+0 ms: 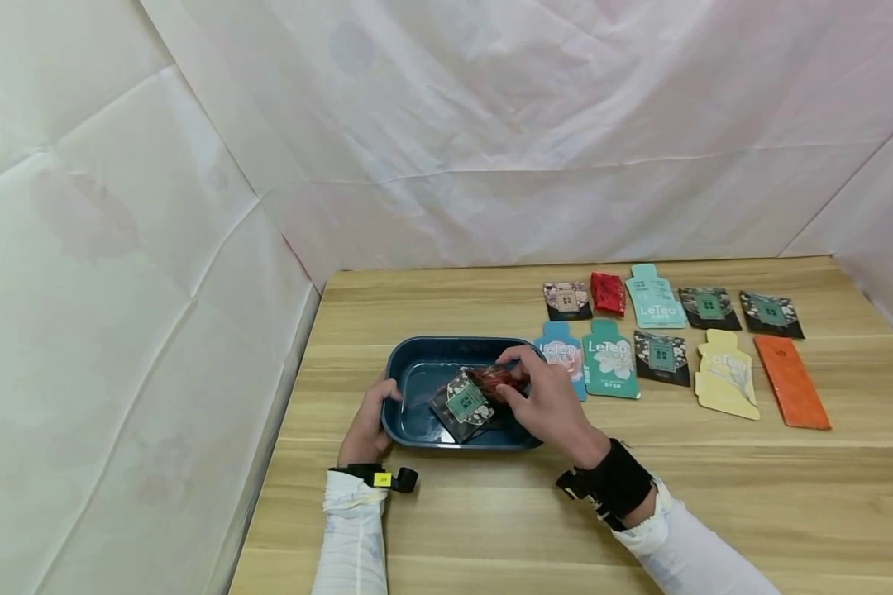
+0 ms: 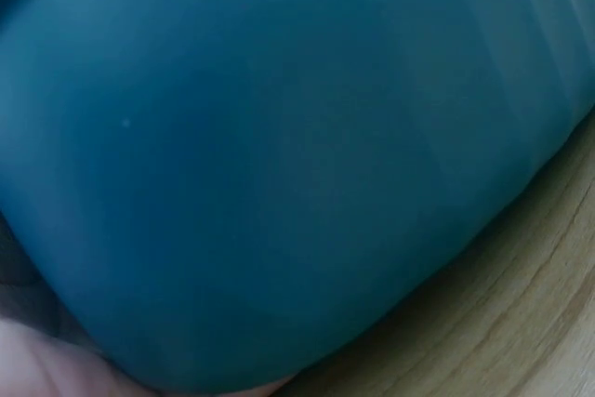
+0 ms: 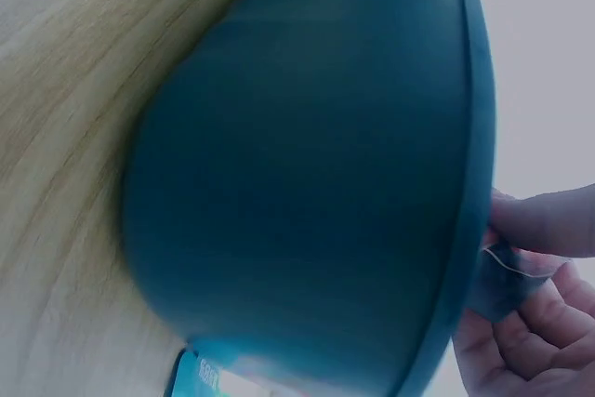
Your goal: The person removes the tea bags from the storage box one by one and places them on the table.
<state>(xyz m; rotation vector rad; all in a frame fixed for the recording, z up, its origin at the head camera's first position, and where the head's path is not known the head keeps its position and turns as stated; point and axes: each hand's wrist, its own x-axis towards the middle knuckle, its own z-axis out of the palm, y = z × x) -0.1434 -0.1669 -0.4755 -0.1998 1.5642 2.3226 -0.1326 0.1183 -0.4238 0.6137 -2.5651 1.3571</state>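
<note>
A dark blue plastic basin [image 1: 420,351] stands on the wooden table. My left hand [image 1: 368,423] grips its left end, thumb over the rim; in the left wrist view the basin's outer wall [image 2: 279,165] hides most of that hand. Inside the basin lies a black sachet [image 1: 463,406] with a green label and floral print. Over the basin's right side, my right hand [image 1: 554,406] pinches a dark red, shiny sachet [image 1: 487,380] between thumb and fingers. The right wrist view shows part of that sachet [image 3: 502,281] behind the rim, looking dark there.
Right of the basin lie several sachets in rows: a blue one [image 1: 565,355] close to its rim, a green one [image 1: 612,359], a yellow one [image 1: 728,376], an orange one [image 1: 792,382], a small red one [image 1: 608,294] and several black ones. White cloth [image 1: 551,207] hangs behind the table.
</note>
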